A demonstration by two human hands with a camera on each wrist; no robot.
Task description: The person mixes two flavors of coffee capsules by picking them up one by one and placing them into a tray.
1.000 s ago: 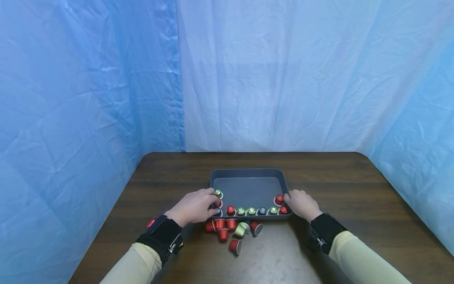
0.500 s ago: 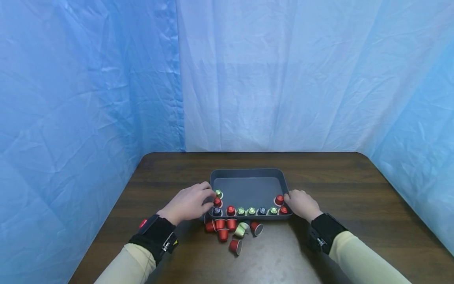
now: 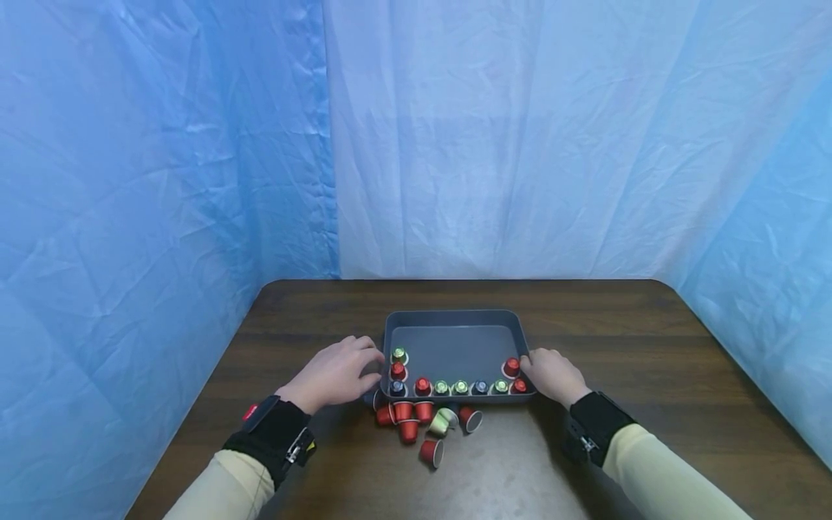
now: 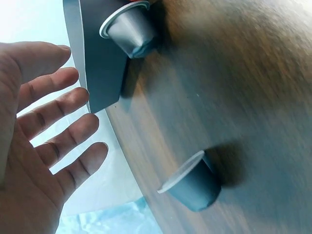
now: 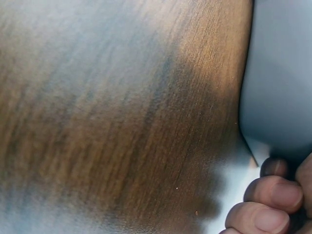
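Observation:
A dark grey baking tray (image 3: 455, 347) holds coffee capsules standing along its near side, with more up its left and right ends. At the left end stand a green capsule (image 3: 399, 354), a red capsule (image 3: 398, 370) and a dark blue capsule (image 3: 397, 388). My left hand (image 3: 338, 372) is just outside the left rim, fingers spread and loosely bent; the left wrist view shows nothing in its palm (image 4: 29, 131). My right hand (image 3: 555, 374) grips the tray's right rim, its fingers (image 5: 265, 219) curled, beside a red capsule (image 3: 512, 366).
Before the tray lie several loose capsules: red capsules (image 3: 409, 431), a green capsule (image 3: 438, 423) and a tipped red capsule (image 3: 432, 453) nearest me. Two dark capsules (image 4: 195, 185) show on the wooden table (image 3: 617, 318) in the left wrist view. Blue sheets (image 3: 494, 144) hang around the table.
My left hand has drawn back leftward from the capsules at the tray's left end, uncovering the red and dark blue ones. The right hand stays at the rim.

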